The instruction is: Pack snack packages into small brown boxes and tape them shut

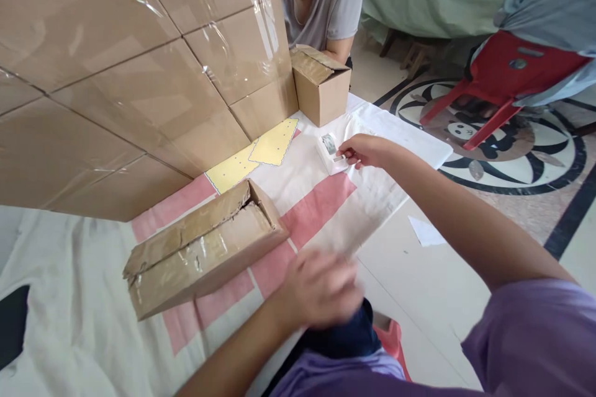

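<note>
My right hand (365, 151) reaches across to the far right part of the table, its fingers closed on the edge of a small white box-like item (336, 165). That item has a greyish-green patch on top; its exact kind is unclear. Near my lap, my left hand (326, 288) is smeared by motion, so its fingers cannot be read. Just left of it lies a long brown cardboard box (200, 254), its taped top flaps worn and slightly gaping at one end. A smaller cardboard box (321, 90) stands beyond the white item.
Stacked, taped cartons (139, 74) form a wall along the left. Yellow paper pieces (274, 144) lie at its foot on the cloth-covered table (316, 211). Another person (344, 6) is behind the small box. A red chair (521, 68) and green-covered table (419, 9) stand at right.
</note>
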A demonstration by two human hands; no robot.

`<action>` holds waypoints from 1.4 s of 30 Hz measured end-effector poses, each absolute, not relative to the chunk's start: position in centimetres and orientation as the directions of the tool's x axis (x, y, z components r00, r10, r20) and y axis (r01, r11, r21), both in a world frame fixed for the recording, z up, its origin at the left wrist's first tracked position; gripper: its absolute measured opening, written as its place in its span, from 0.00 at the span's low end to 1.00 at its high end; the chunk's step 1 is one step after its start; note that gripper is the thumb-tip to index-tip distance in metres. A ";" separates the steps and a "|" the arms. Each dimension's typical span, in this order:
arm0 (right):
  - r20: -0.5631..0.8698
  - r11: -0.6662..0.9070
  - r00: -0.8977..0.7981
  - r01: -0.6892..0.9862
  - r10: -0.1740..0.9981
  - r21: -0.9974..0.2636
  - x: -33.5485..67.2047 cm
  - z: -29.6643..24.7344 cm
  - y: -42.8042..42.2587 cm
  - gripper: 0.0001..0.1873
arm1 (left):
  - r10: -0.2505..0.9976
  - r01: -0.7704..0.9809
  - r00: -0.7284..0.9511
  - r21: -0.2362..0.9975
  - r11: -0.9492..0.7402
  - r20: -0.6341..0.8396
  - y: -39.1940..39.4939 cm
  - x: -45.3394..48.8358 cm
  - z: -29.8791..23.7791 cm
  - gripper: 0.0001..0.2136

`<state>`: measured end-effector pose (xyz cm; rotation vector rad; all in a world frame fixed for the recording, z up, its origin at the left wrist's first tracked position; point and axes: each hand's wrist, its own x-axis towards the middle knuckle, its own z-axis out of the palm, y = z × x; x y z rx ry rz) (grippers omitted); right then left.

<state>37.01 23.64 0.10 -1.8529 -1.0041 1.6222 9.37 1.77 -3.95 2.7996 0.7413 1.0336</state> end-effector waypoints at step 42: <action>-0.394 -0.376 -0.021 0.260 0.919 -0.890 37.3 -3.9 17.9 0.17 | 0.910 0.550 0.239 0.725 -0.415 0.340 21.8 22.1 -8.6 0.40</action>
